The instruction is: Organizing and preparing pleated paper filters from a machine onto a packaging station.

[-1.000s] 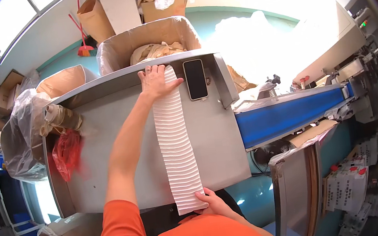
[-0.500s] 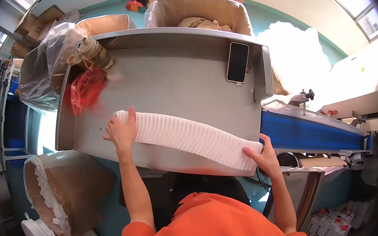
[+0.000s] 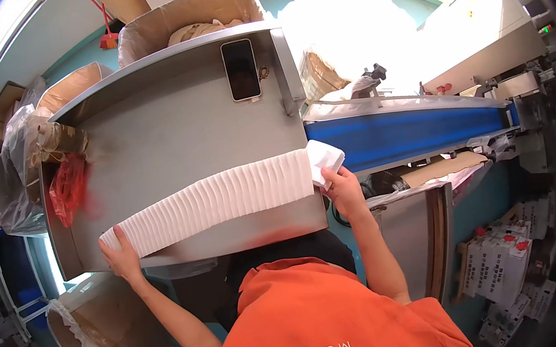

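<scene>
A long row of thin white folded pads (image 3: 218, 198), pressed face to face, lies across the front of the metal tray table (image 3: 170, 145). At its left end my left hand (image 3: 121, 255) is closed round the last pads, thumb on top. Beyond the right end, over the table's edge beside the conveyor, my right hand (image 3: 342, 190) pinches a small white pad bundle (image 3: 324, 157) that is tilted away from the row. Whether this bundle is one pad or a few, I cannot tell.
A phone (image 3: 241, 70) lies near the table's back right corner. A red plastic bag (image 3: 68, 192) and a brown roll (image 3: 62, 139) sit at the left wall. To the right runs a blue conveyor belt (image 3: 405, 137). A cardboard drum (image 3: 125, 317) stands at lower left.
The view has turned right. The row, earlier held at both ends and slanting down to the right, now rises to the right. My right hand now holds a tilted bundle beyond its end.
</scene>
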Action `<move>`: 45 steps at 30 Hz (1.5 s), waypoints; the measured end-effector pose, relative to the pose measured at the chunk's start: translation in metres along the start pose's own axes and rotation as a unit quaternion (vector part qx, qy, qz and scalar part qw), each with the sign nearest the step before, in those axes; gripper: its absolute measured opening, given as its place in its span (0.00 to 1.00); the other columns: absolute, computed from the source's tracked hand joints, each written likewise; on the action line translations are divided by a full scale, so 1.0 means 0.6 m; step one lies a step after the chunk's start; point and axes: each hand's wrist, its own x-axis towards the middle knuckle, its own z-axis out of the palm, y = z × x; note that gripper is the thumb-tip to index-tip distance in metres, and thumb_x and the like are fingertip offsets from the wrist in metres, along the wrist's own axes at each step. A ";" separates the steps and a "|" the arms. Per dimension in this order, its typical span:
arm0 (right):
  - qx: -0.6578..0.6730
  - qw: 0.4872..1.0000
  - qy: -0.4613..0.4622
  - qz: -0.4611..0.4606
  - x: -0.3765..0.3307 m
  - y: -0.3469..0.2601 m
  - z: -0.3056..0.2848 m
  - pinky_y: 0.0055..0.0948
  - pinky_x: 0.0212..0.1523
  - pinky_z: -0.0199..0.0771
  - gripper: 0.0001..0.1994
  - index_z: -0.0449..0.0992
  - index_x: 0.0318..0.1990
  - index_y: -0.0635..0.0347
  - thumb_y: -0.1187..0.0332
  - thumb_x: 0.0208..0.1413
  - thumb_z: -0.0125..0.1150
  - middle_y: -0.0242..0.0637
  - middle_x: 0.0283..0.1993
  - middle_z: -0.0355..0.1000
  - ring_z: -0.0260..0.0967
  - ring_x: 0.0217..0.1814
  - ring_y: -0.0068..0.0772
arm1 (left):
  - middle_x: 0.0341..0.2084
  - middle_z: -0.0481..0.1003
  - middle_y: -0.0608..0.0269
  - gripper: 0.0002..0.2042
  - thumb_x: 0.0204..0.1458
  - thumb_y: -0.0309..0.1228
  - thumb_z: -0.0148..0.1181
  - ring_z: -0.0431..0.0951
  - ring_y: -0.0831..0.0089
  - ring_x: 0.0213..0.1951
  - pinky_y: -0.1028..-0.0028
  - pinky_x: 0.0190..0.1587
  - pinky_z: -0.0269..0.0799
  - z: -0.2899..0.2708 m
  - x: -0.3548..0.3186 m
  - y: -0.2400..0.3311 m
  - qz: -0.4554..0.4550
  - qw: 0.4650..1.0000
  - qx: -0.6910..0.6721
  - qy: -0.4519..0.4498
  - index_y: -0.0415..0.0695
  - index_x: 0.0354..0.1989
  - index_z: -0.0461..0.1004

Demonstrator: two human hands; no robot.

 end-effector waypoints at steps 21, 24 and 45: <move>-0.067 0.994 -0.017 -0.088 0.026 0.007 0.010 0.22 0.39 0.71 0.22 0.69 0.51 0.66 0.56 0.61 0.59 0.36 0.43 0.73 0.70 0.40 0.23 | 0.58 0.65 0.46 0.40 0.51 0.64 0.50 0.64 0.48 0.60 0.51 0.61 0.57 0.027 -0.018 0.024 -0.002 0.998 -0.014 0.058 0.43 0.64 0.60; -0.261 0.954 -0.044 -0.143 -0.008 -0.004 0.069 0.18 0.36 0.67 0.21 0.73 0.48 0.63 0.52 0.60 0.59 0.28 0.34 0.72 0.65 0.34 0.14 | 0.59 0.65 0.45 0.40 0.52 0.63 0.50 0.64 0.48 0.60 0.53 0.61 0.58 0.017 -0.025 0.031 -0.010 0.998 -0.024 0.050 0.42 0.63 0.60; -0.094 0.977 -0.147 0.121 -0.012 -0.010 -0.001 0.24 0.37 0.72 0.17 0.69 0.56 0.59 0.61 0.64 0.53 0.31 0.44 0.73 0.70 0.40 0.22 | 0.59 0.64 0.46 0.40 0.52 0.63 0.50 0.64 0.48 0.60 0.54 0.61 0.59 0.028 -0.036 0.052 -0.011 0.999 -0.023 0.047 0.43 0.64 0.59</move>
